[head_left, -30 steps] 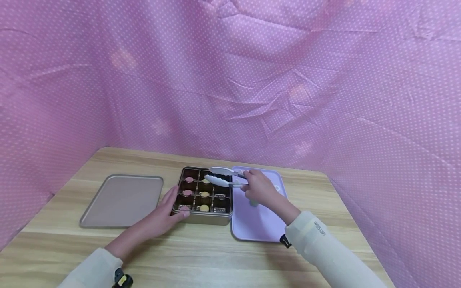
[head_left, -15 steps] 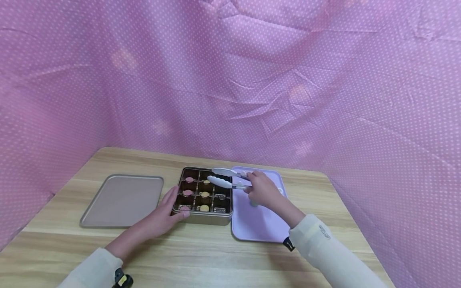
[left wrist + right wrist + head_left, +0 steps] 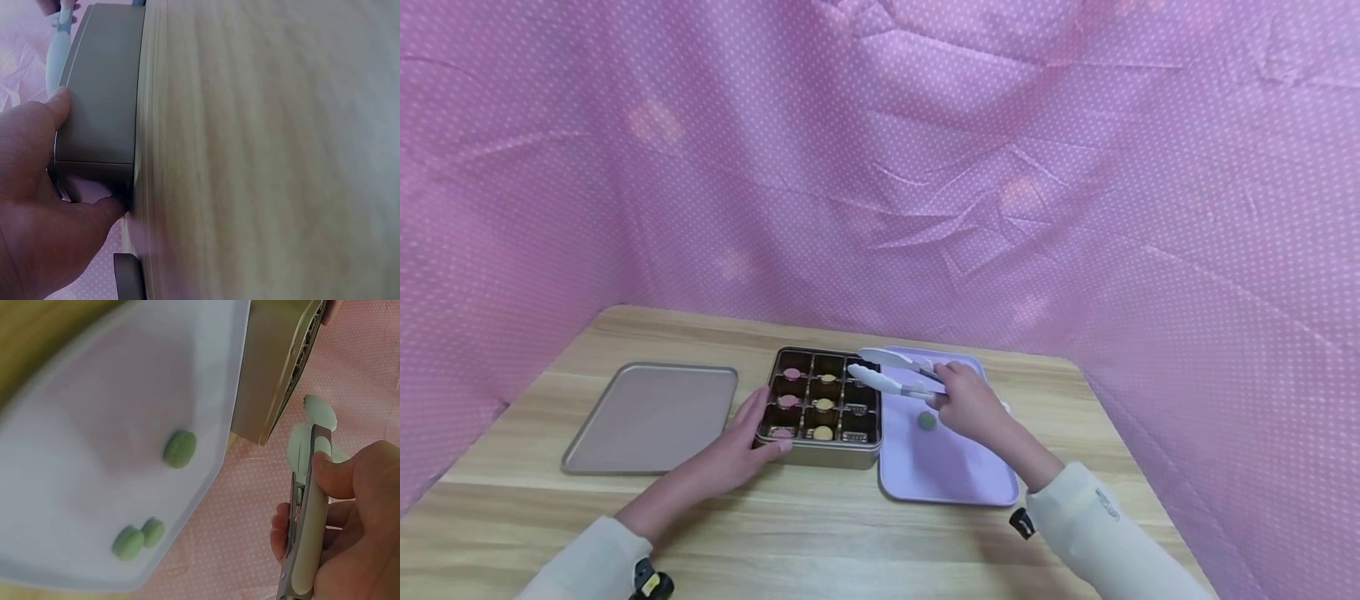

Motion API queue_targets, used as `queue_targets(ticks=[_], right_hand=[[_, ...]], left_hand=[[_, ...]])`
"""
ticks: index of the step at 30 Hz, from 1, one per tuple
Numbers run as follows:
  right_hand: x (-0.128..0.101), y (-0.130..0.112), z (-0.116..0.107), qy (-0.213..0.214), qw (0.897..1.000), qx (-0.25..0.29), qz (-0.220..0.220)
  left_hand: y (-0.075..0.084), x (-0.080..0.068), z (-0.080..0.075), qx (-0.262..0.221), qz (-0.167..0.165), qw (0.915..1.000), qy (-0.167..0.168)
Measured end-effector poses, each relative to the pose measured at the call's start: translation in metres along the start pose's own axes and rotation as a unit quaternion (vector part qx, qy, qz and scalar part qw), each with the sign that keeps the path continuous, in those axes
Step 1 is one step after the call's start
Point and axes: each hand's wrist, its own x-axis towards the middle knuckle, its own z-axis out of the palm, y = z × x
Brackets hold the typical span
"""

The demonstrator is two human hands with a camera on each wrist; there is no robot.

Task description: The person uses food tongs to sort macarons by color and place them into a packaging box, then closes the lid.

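My left hand (image 3: 745, 442) holds the left front corner of a metal box (image 3: 835, 456), thumb on the front rim, fingers along the side. Dividers split the box into several compartments. Pink macarons (image 3: 788, 401) line its left column, yellow macarons (image 3: 823, 405) the middle one. My right hand (image 3: 967, 406) grips tongs (image 3: 307, 531), whose white tips are spread apart over the box's right back corner and the lilac tray's edge. On the lilac tray (image 3: 951, 479), a green macaron (image 3: 180, 449) lies apart from two more green macarons (image 3: 129, 542).
A flat beige lid-like tray (image 3: 655, 421) lies left of the box on the wooden table (image 3: 820, 542). The lilac tray stands directly along the box's right side. Pink dotted cloth (image 3: 880, 208) hangs behind and at both sides.
My right hand has drawn the tongs rightward from over the box, uncovering a green macaron on the tray. My left hand stays at the box corner.
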Motion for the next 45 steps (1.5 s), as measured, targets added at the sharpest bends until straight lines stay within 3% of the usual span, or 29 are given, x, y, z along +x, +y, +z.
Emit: queue_targets(ticks=[16,31,45], right_hand=[[-0.051,0.038,-0.003,0.035,0.999,0.0,0.012],[-0.081,0.054,0.004,0.02,0.999,-0.008,0.05],[-0.101,0.068,0.013,0.018,0.998,-0.017,0.053]], left_hand=[[0.001,-0.001,0.001,-0.003,0.0,1.0,0.001],[0.002,-0.001,0.001,-0.006,0.003,1.0,0.001],[-0.001,0.003,-0.002,-0.001,0.004,1.0,0.002]])
